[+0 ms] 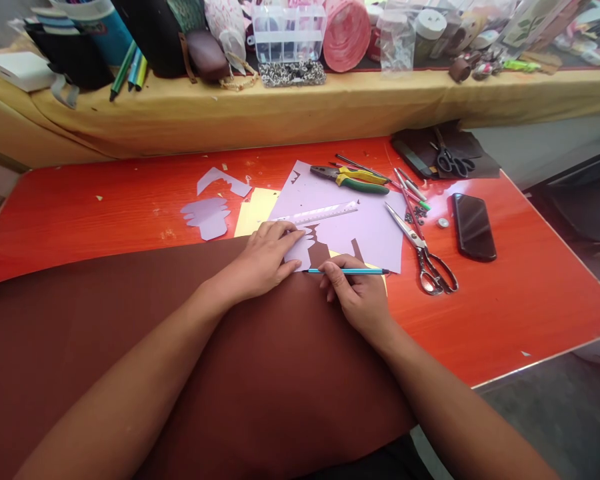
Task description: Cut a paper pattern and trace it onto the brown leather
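My right hand (355, 290) pinches a blue pen (363, 271), held nearly level with its dark tip pointing left at the edge of a small pale paper template (300, 255). My left hand (267, 260) lies flat with fingers apart, pressing on that template over the far edge of a large brown sheet (280, 347). The sheet drapes over the near side of the table towards my body. Just beyond the hands are a lilac paper (380, 227), a clear ruler (325, 213) and brown cut pieces (319, 253).
On the red table (505, 313) lie scissors (423, 257), pliers (350, 179), a black phone (473, 227), pens and small metal rings. Lilac cut-outs (213, 217) are at left. Dark scissors (450, 160) rest at the back right. A cloth-covered shelf (180, 120) holds boxes and jars.
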Tool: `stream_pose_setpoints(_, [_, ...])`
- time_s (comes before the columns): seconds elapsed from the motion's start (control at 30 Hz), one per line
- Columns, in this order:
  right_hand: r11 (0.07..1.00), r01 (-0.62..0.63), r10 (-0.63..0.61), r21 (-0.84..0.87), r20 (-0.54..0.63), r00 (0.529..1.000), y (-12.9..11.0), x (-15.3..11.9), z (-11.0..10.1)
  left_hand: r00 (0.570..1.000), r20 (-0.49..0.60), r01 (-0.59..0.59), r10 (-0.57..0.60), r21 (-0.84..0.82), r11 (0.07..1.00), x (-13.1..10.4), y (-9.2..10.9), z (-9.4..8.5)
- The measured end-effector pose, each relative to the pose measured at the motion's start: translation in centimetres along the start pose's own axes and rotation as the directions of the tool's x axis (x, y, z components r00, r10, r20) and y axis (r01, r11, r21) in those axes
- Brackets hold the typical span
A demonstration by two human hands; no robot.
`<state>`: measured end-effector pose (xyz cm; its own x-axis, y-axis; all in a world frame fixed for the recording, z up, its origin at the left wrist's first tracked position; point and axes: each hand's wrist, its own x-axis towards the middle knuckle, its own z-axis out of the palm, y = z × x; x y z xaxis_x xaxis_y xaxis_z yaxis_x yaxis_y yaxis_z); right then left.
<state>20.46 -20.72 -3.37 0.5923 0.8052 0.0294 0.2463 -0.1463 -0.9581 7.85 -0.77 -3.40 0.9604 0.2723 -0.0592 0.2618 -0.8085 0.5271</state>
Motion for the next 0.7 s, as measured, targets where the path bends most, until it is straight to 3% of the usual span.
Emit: stream_pose_setpoints(0.7, [0.999, 0.024, -0.024, 0.043, -0.014, 1.0, 0.13, 0.05, -0.15, 1.0, 0.002, 0.007, -0.007, -0.005, 1.0, 0.07, -0.05, 0.06])
